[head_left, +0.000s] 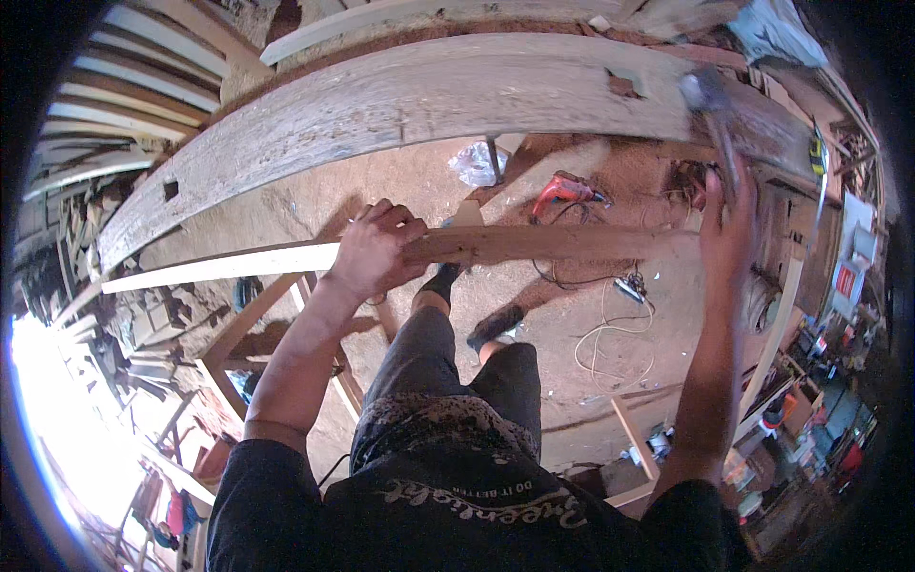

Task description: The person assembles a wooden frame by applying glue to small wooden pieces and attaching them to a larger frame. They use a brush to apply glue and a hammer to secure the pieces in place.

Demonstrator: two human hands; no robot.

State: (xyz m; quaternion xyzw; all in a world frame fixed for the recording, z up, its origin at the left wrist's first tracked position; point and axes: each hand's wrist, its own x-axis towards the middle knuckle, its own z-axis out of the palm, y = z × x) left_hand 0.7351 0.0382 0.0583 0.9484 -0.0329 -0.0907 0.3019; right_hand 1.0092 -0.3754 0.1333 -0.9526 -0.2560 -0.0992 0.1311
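Observation:
A long squared wooden beam runs crosswise in front of my body, its left end brightly lit. My left hand is closed over the beam left of the middle, fingers curled across its far side. At the beam's right end my raised right hand is closed around a hammer, its head pointing away from me over the thick plank bench. Motion blurs the hammer and right hand. I cannot tell whether the right hand touches the beam.
A red power drill lies on the dirt floor beyond the beam, near a clear plastic bag. A pale cord loops beside a power strip. Stacked boards stand far left; cluttered tools and materials line the right.

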